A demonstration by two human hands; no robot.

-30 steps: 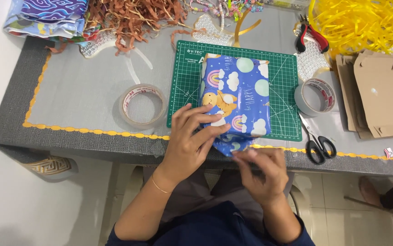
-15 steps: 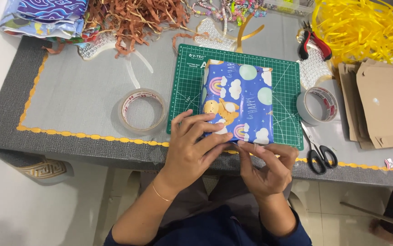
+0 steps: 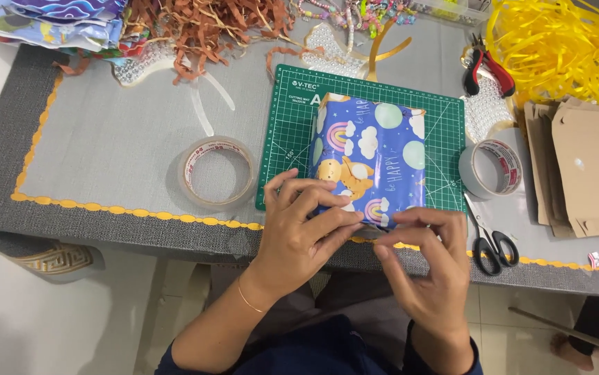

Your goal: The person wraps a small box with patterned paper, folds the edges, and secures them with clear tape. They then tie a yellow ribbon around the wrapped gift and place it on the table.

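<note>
While the left hand point(image 3: 306, 222) presses the wrapped box point(image 3: 370, 161), the right hand point(image 3: 424, 264) pinches its edge.

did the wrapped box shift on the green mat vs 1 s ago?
Yes. The wrapped box has slid up the green mat, away from the person: its near edge hung over the table's yellow trim before, and now lies about level with it.
</note>
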